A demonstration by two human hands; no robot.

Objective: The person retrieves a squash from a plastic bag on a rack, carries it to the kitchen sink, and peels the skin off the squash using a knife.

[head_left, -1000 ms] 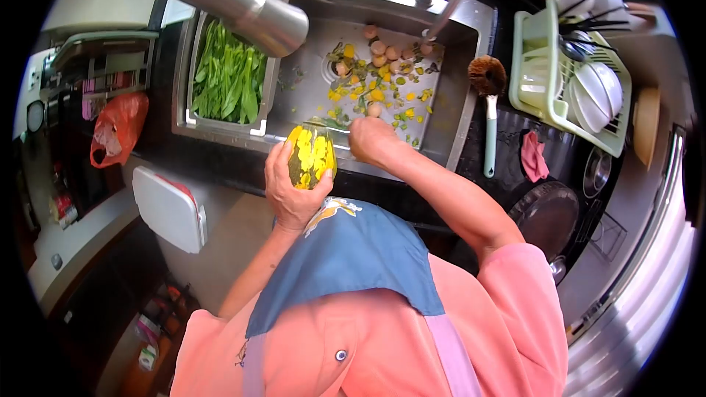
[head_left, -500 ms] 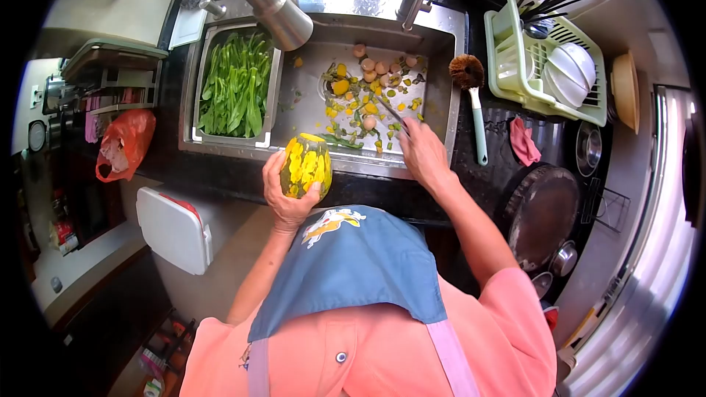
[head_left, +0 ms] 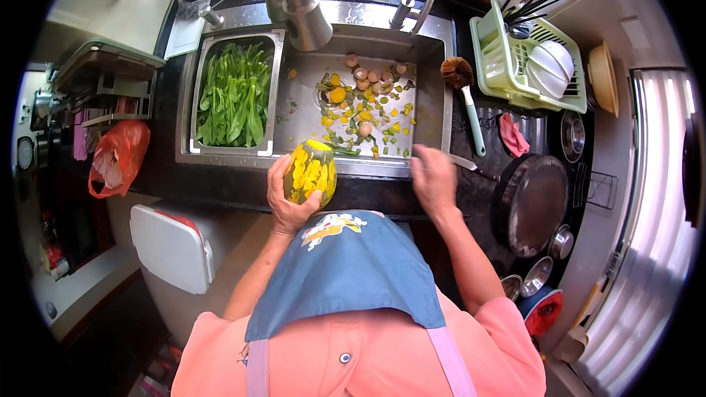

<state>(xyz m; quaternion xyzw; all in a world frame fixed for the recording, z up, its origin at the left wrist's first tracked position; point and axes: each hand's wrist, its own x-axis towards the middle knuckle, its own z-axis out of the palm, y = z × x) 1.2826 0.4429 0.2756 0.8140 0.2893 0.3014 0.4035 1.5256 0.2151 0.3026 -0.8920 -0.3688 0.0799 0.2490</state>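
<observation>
My left hand point(head_left: 288, 195) is wrapped round a partly peeled pumpkin point(head_left: 312, 173), its dark green rind broken by bright yellow patches, over the front edge of the sink. My right hand point(head_left: 435, 180) is at the sink's front right corner, somewhat blurred, with its fingers loosely apart and nothing seen in them. Just right of it a knife point(head_left: 465, 164) lies on the counter, the blade partly behind the hand. Yellow and green peelings point(head_left: 365, 115) are scattered over the sink floor among several eggshells point(head_left: 362, 73).
Leafy greens point(head_left: 234, 95) fill a steel tray point(head_left: 276, 95) in the sink's left side. A faucet point(head_left: 305, 18) hangs above. To the right are a scrub brush point(head_left: 471, 106), a dish rack point(head_left: 507, 77), a pink cloth point(head_left: 512, 135) and a dark round pan point(head_left: 538, 198).
My right hand has let go of the knife, now lying on the counter, and moved back from over the sink. My left hand still holds the pumpkin. The view has shifted slightly.
</observation>
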